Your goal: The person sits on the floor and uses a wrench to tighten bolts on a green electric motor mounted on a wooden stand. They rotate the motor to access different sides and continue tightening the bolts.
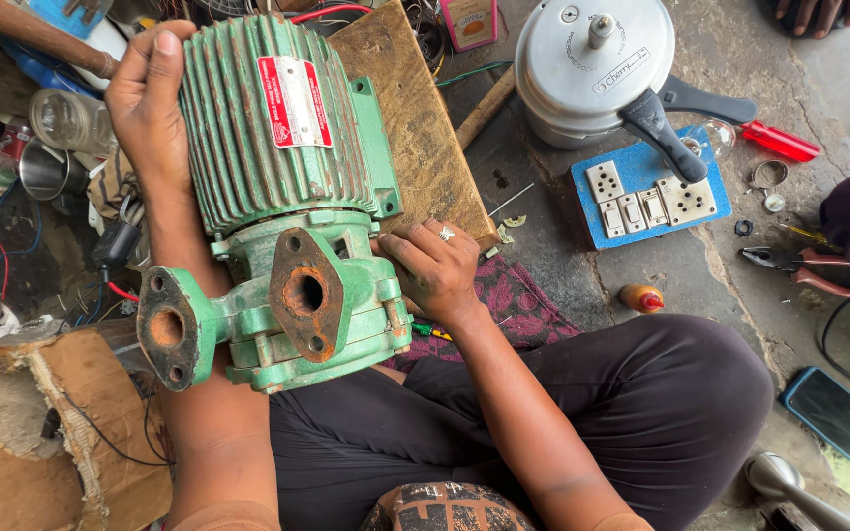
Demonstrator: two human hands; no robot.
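Two hands on one green water pump [277, 197], held over the seated person's lap in dark trousers [563, 413]. Left hand [150, 98] wraps the far end of the ribbed motor housing, fingers clasped over the top; right hand [435, 265] grips the pump casing at its right side, ring on one finger. Two rusty flanged ports face the camera. The pump's base rests against a wooden board [415, 118].

Surface is a rough, stained concrete floor [582, 256], cluttered. A pressure cooker [592, 69] sits just beside a blue switch board [651, 197]; a red-handled screwdriver [779, 141] lies right of them, pliers [799, 270] nearer the edge, a phone [838, 418] at lower right. Torn cardboard [41, 433], wires and a glass jar [71, 120] at left. Patterned cloth [518, 300] under the right wrist. Another person's hand [819, 12] shows at the top right.
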